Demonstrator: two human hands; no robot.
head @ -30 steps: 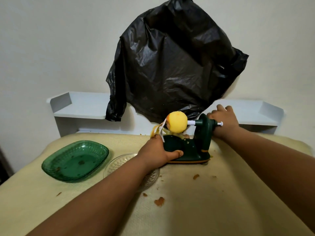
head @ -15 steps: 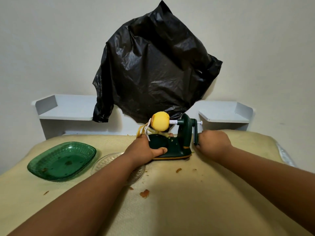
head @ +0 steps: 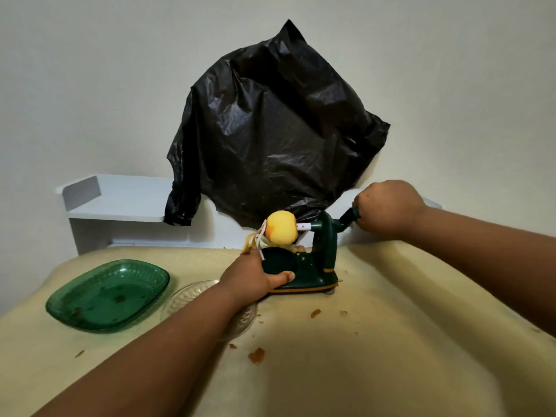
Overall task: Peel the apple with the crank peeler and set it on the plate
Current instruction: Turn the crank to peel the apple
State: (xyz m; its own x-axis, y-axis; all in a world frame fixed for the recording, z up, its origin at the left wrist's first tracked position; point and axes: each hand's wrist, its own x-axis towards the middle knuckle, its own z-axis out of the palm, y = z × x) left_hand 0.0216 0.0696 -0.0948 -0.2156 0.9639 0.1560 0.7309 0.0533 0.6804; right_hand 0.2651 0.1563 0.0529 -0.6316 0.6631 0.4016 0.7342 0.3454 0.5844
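Observation:
A dark green crank peeler (head: 316,260) stands on the cream-covered table (head: 376,341). A mostly peeled yellow apple (head: 282,227) is spiked on its shaft, with pale peel strips (head: 252,242) hanging at its left. My left hand (head: 252,276) grips the peeler's base, thumb across the front. My right hand (head: 386,207) grips the crank handle (head: 349,218), raised to the upper right of the peeler. A clear glass plate (head: 192,293) lies left of the peeler, partly under my left forearm.
A green plastic tray (head: 108,294) with a few scraps sits at the left. Peel bits (head: 256,355) dot the cloth in front. A black plastic bag (head: 270,127) hangs on the wall above a white shelf (head: 120,197) behind the table.
My right hand has swung the crank from low beside the peeler up to the upper right. The left hand stays on the base. The camera view has shifted.

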